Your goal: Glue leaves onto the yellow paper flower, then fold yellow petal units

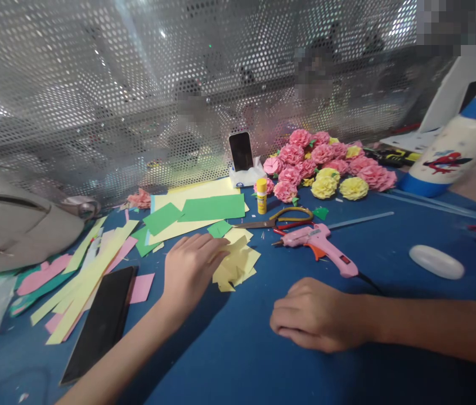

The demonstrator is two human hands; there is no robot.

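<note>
My left hand [193, 270] reaches over the table beside a small pile of cut yellow paper pieces [238, 261]. Its fingers stretch toward the pile, thumb apart from them; whether the tips touch the paper is hard to tell. On the blue tabletop rests my right hand [316, 315], curled into a loose fist with nothing showing in it. Just beyond that fist lies a pink hot glue gun [322, 242] with an orange trigger. Scissors [275, 220] with yellowish handles lie behind the yellow pieces, near an upright yellow glue stick [261, 197].
Pink and yellow paper flowers [322, 163] are heaped at the back. Green paper [212, 208], yellow strips [94, 281] and a dark phone [100, 320] lie left. Another phone [241, 152] stands upright. A bottle [457, 140] and white oval object [436, 262] are right.
</note>
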